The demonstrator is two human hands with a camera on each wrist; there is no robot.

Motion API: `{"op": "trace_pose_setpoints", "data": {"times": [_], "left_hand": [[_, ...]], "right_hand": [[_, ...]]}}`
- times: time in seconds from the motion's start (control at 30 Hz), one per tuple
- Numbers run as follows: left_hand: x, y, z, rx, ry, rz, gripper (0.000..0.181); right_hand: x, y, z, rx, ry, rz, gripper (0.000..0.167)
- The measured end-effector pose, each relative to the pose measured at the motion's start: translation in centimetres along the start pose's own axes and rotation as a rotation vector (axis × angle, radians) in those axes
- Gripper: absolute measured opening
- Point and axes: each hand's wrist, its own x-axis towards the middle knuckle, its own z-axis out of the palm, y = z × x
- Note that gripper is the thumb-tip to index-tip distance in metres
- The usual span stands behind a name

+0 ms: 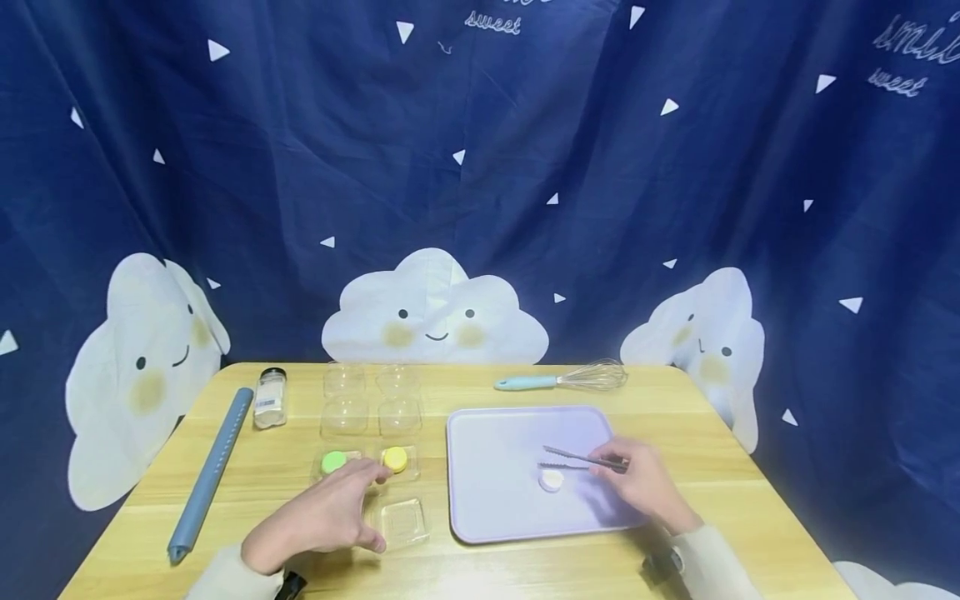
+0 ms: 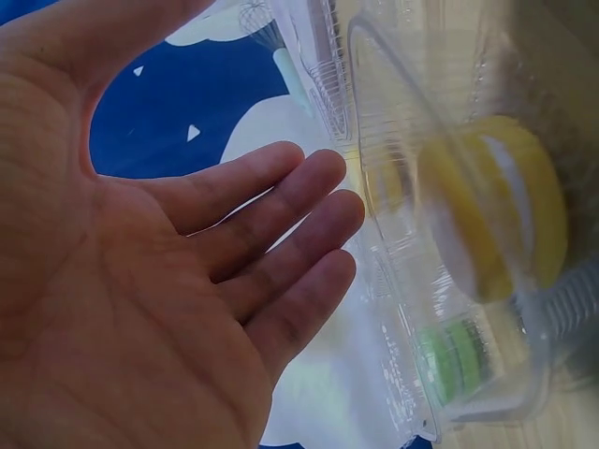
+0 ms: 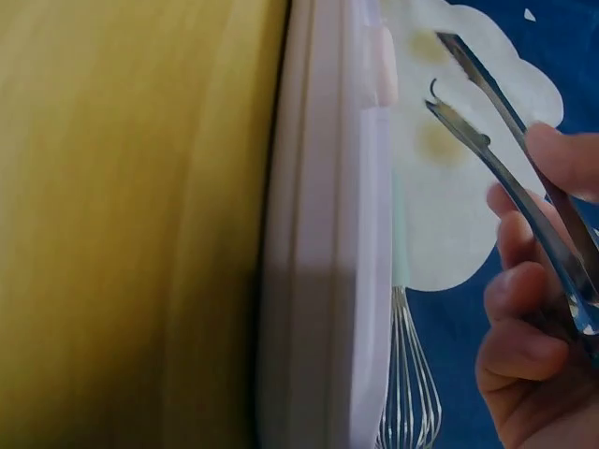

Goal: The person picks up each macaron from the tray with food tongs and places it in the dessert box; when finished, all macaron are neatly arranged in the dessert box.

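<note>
Jar label (image 1: 271,393) illegible (tiny), tongs (image 1: 576,455) partly hidden in right hand (image 1: 643,483)

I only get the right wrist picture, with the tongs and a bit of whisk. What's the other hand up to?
Observer: The left hand holds nothing; its fingers reach out near a clear plastic box.
Operator: Ooh, is there anything in the box?
Observer: Yes, a green macaron and a yellow macaron, each in its own compartment.
Operator: I just see the side of the purple tray. What's lying on it?
Observer: One white macaron, and from the head view it shows close to the tips of the metal tongs.
</note>
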Motion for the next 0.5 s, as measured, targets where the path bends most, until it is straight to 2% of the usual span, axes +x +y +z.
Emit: {"op": "trace_pose_setpoints", "data": {"times": [0.2, 0.33, 0.5], "left_hand": [[-0.03, -0.22, 0.33, 0.017, -0.007, 0.010, 0.086], [0.07, -0.36, 0.38, 0.032, -0.001, 0.034, 0.086], [0.19, -0.38, 0.45, 0.034, 0.007, 0.031, 0.086]], "right_hand": [[-0.25, 0.39, -0.25, -0.009, -0.120, 0.047, 0.017], [-0.18, 0.55, -0.42, -0.006, -0.177, 0.042, 0.015], [-0.02, 0.70, -0.67, 0.034, -0.229, 0.060, 0.014]]}}
